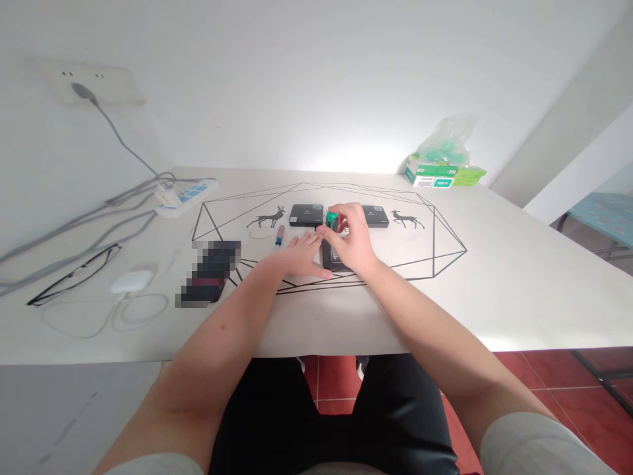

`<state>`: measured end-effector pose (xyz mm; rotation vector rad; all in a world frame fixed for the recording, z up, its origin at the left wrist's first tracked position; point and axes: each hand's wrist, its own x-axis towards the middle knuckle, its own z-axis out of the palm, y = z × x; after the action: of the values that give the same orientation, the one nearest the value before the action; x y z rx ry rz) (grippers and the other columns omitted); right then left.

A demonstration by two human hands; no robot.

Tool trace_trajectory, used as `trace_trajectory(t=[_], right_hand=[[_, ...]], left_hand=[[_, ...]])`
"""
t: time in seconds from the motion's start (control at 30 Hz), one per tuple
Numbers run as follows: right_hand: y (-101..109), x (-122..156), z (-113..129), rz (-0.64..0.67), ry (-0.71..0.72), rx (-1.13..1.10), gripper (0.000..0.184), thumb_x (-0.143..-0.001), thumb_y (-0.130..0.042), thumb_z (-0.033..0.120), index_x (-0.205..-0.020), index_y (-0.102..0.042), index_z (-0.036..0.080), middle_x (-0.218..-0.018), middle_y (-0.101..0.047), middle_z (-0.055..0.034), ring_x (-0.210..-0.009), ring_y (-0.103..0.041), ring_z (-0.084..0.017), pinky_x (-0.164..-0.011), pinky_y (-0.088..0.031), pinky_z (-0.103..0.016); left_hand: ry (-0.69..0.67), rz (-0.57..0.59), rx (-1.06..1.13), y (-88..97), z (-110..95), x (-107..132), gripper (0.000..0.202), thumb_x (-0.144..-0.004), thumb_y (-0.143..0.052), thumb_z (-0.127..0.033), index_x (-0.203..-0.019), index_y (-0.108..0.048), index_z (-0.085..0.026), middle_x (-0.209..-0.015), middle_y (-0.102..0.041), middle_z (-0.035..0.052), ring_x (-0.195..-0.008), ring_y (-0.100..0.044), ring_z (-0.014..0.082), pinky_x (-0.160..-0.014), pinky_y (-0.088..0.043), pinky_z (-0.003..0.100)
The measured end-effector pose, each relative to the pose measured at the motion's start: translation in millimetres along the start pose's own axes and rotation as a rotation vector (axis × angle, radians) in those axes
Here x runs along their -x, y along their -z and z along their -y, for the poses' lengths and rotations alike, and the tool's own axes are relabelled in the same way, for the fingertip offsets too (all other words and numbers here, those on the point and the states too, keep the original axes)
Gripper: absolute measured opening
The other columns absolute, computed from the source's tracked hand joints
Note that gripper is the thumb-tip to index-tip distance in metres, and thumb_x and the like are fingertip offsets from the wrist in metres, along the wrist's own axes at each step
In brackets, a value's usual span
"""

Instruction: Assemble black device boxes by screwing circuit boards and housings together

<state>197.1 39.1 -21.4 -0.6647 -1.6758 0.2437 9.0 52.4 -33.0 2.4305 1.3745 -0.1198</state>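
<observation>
My left hand [301, 256] lies flat on the white table [494, 277], fingers stretched out, its tips against a black box [332, 257] in front of me. My right hand [352, 243] is curled over that same box and pinches a small green and red object [332, 220] between thumb and fingers. Two more black boxes sit just behind: one [305, 214] to the left and one [376, 216] to the right, partly hidden by my right hand. A small screwdriver [279, 235] with a red and blue handle lies left of my left hand.
A blurred dark item [210, 272], a white case with cable [131, 282] and glasses [74, 274] lie at the left. A power strip [185, 196] with grey cords sits at the back left. Green and white cartons with a plastic bag [440, 168] stand at the back right.
</observation>
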Motion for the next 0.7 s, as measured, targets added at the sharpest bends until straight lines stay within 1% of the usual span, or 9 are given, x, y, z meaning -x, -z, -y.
trace_trajectory(t=[0.1, 0.13, 0.2, 0.27, 0.33, 0.4, 0.5, 0.6, 0.7], right_hand=[[0.1, 0.3, 1.0, -0.008, -0.044, -0.112, 0.030, -0.104, -0.060, 0.051, -0.122, -0.064, 0.027, -0.123, -0.066, -0.0108, -0.109, -0.066, -0.025, -0.086, -0.060, -0.042], [-0.6, 0.6, 0.6, -0.010, -0.080, -0.168, 0.031, -0.108, -0.053, 0.052, -0.123, -0.063, 0.027, -0.125, -0.067, -0.0110, -0.113, -0.067, -0.025, -0.091, -0.060, -0.043], [-3.2, 1.4, -0.9, -0.017, -0.167, -0.278, 0.034, -0.111, -0.044, 0.055, -0.123, -0.061, 0.028, -0.124, -0.070, -0.0098, -0.110, -0.070, -0.023, -0.094, -0.061, -0.043], [-6.4, 1.9, -2.5, -0.026, -0.231, -0.327, 0.035, -0.110, -0.044, 0.058, -0.120, -0.058, 0.028, -0.114, -0.070, -0.0075, -0.099, -0.071, -0.021, -0.090, -0.061, -0.041], [-8.6, 2.0, -3.1, -0.047, -0.240, -0.295, 0.034, -0.106, -0.053, 0.060, -0.117, -0.057, 0.028, -0.103, -0.067, -0.0045, -0.088, -0.067, -0.019, -0.083, -0.059, -0.039], [-8.8, 1.7, -2.1, -0.086, -0.219, -0.216, 0.033, -0.101, -0.064, 0.057, -0.115, -0.058, 0.027, -0.095, -0.061, -0.0017, -0.082, -0.061, -0.018, -0.081, -0.056, -0.037], [-5.8, 0.6, 1.5, -0.118, -0.177, -0.118, 0.030, -0.096, -0.072, 0.051, -0.110, -0.062, 0.027, -0.096, -0.057, -0.0021, -0.083, -0.056, -0.018, -0.081, -0.054, -0.038], [-3.3, -0.7, 4.8, -0.107, -0.180, -0.134, 0.032, -0.098, -0.068, 0.056, -0.110, -0.066, 0.027, -0.106, -0.063, -0.0059, -0.096, -0.061, -0.021, -0.083, -0.055, -0.039], [-4.2, -1.4, 5.3, -0.074, -0.259, -0.299, 0.039, -0.104, -0.054, 0.063, -0.113, -0.065, 0.027, -0.109, -0.069, -0.0062, -0.098, -0.067, -0.022, -0.087, -0.059, -0.041]], left_hand=[[0.028, 0.036, -0.009, -1.8, 1.8, -2.6, 0.133, -0.082, -0.056, -0.088, -0.177, 0.006, -0.018, -0.183, 0.007, 0.0148, -0.169, 0.009, 0.0397, -0.134, -0.004, 0.061], [0.038, 0.041, -0.017, -2.6, 2.7, -3.5, 0.134, -0.081, -0.055, -0.090, -0.176, 0.005, -0.016, -0.183, 0.006, 0.0158, -0.169, 0.009, 0.0392, -0.134, -0.003, 0.059], [0.047, 0.047, -0.026, -3.9, 4.2, -4.5, 0.136, -0.081, -0.052, -0.093, -0.176, 0.003, -0.014, -0.183, 0.006, 0.0166, -0.169, 0.010, 0.0385, -0.135, -0.002, 0.057], [0.043, 0.044, -0.025, -4.6, 5.2, -4.6, 0.136, -0.080, -0.052, -0.094, -0.176, 0.003, -0.013, -0.183, 0.005, 0.0161, -0.168, 0.010, 0.0386, -0.135, -0.002, 0.057], [0.036, 0.039, -0.020, -4.7, 5.5, -3.9, 0.136, -0.080, -0.052, -0.094, -0.176, 0.003, -0.014, -0.183, 0.005, 0.0160, -0.168, 0.010, 0.0387, -0.135, -0.002, 0.057], [0.030, 0.034, -0.016, -4.4, 5.4, -3.3, 0.136, -0.081, -0.053, -0.093, -0.176, 0.003, -0.014, -0.183, 0.006, 0.0166, -0.169, 0.009, 0.0387, -0.135, -0.003, 0.058], [0.025, 0.033, -0.017, -4.3, 5.5, -3.2, 0.135, -0.081, -0.053, -0.091, -0.176, 0.002, -0.013, -0.183, 0.006, 0.0177, -0.169, 0.008, 0.0386, -0.134, -0.003, 0.059], [0.022, 0.030, -0.023, -5.0, 6.5, -4.1, 0.135, -0.081, -0.052, -0.092, -0.176, 0.001, -0.011, -0.183, 0.007, 0.0175, -0.169, 0.009, 0.0382, -0.134, -0.003, 0.058], [0.030, 0.035, -0.026, -5.6, 7.3, -4.6, 0.136, -0.081, -0.051, -0.093, -0.176, 0.001, -0.010, -0.182, 0.007, 0.0166, -0.169, 0.010, 0.0376, -0.135, -0.002, 0.057]])
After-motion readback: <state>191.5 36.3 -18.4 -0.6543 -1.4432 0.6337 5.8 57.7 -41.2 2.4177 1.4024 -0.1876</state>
